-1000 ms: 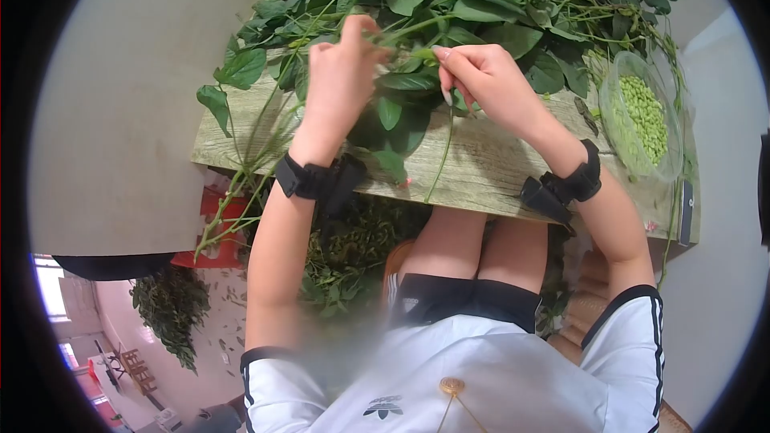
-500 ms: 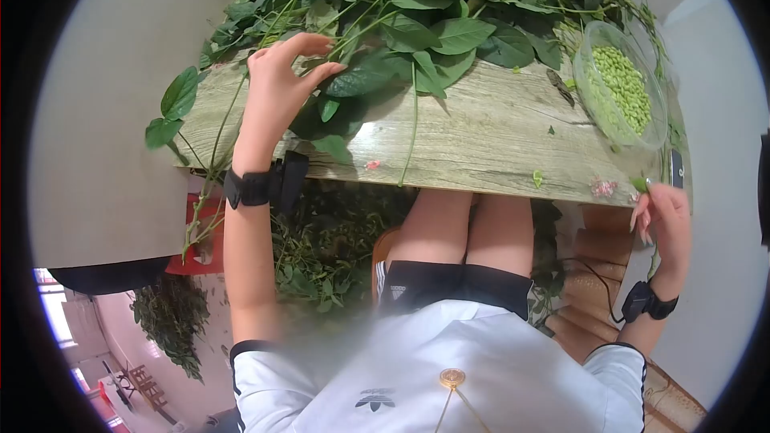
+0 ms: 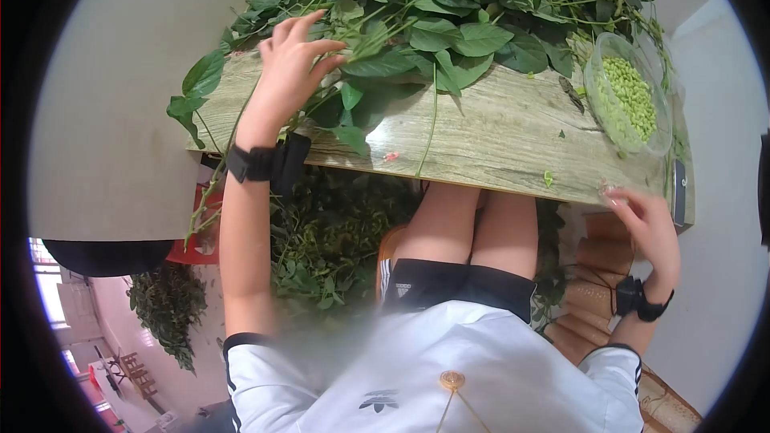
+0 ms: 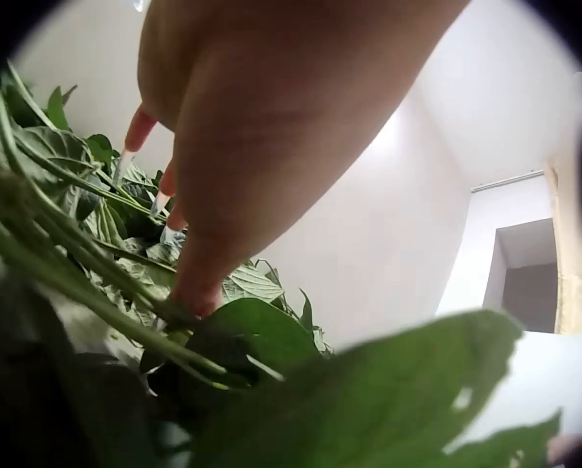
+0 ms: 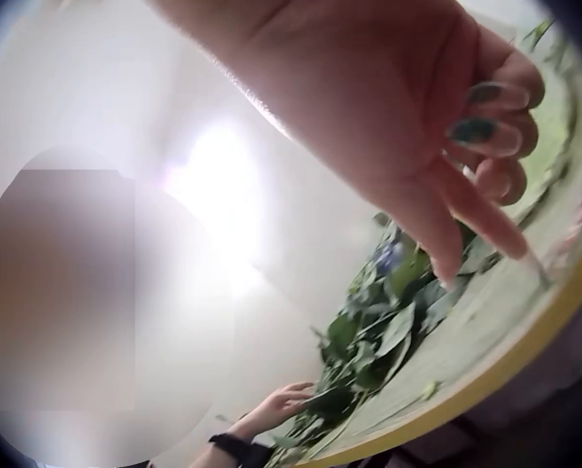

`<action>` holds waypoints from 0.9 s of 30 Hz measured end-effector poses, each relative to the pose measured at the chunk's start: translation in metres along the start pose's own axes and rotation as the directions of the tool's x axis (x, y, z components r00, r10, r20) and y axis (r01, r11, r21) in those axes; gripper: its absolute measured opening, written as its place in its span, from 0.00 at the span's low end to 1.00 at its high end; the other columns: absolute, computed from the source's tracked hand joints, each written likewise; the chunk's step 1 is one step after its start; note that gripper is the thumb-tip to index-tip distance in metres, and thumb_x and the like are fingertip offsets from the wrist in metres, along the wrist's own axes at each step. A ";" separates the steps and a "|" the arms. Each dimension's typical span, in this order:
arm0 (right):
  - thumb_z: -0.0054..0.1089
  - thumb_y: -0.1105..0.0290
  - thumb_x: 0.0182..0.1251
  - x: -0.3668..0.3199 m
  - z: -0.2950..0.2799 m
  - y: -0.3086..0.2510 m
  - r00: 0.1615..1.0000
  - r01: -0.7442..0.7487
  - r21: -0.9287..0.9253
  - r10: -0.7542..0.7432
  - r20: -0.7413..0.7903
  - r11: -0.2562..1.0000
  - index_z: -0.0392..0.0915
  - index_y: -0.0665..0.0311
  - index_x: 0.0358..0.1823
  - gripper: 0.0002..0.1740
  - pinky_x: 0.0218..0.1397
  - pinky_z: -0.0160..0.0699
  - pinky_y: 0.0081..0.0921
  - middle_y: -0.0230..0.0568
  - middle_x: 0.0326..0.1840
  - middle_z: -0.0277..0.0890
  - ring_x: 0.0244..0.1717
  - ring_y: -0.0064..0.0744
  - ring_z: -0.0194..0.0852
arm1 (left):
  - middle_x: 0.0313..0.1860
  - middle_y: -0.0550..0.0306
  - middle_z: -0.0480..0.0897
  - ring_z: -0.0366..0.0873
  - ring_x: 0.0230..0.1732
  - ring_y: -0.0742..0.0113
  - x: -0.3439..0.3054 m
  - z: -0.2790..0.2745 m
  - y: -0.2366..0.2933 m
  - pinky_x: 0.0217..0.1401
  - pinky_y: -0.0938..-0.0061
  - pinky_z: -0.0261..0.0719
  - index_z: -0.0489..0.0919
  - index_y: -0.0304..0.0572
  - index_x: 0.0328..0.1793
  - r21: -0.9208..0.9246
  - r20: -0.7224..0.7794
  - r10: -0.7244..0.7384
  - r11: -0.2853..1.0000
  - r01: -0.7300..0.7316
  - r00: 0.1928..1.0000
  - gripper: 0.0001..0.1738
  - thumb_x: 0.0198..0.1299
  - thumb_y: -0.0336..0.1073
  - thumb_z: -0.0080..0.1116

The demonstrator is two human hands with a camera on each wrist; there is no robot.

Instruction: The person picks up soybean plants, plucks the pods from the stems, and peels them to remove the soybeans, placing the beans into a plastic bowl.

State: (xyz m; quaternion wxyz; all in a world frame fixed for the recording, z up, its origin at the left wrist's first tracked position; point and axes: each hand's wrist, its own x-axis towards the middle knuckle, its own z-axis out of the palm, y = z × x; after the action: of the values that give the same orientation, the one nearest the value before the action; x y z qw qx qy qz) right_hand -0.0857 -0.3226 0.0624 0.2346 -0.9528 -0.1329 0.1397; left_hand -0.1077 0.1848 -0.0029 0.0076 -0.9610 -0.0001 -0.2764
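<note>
In the head view my left hand (image 3: 290, 64) is over the near left part of a pile of leafy green bean plants (image 3: 481, 36), its fingers spread. Thumb and forefinger lie beside thin green stems (image 3: 377, 38); the left wrist view shows stems and a large leaf (image 4: 369, 390) close under the hand. My right hand (image 3: 648, 220) hangs at the table's front right edge, holding nothing. Its forefinger points down to the wood beside some small pink and white bits; the other fingers bend loosely in the right wrist view.
A clear plastic tub (image 3: 595, 88) of shelled green beans (image 3: 630, 96) stands at the table's right end. One long stem (image 3: 431, 124) lies across the wooden table (image 3: 505, 140). More plants (image 3: 337, 232) heap on the floor below, near a red container (image 3: 199, 244).
My right hand has gone from the stems to the table's front right corner, and the green piece in its fingers has gone. My left hand shifted left, then slightly up, with fingers spreading.
</note>
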 end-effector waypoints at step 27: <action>0.75 0.61 0.53 0.203 0.173 -0.264 0.684 0.703 -0.019 -0.683 -0.255 0.711 0.62 0.75 0.50 0.35 0.38 0.86 0.43 0.57 0.33 0.83 0.37 0.54 0.86 | 0.55 0.52 0.81 0.80 0.54 0.53 -0.004 -0.002 0.014 0.57 0.65 0.77 0.78 0.39 0.58 -0.485 0.026 -0.045 0.873 0.052 0.999 0.22 0.56 0.26 0.68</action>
State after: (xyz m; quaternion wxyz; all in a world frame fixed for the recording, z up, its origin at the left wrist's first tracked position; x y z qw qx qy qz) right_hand -0.0046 0.0391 0.0017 0.3223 -0.8311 -0.4475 -0.0721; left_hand -0.1117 0.1710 -0.0033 -0.2404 -0.9339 0.0448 -0.2609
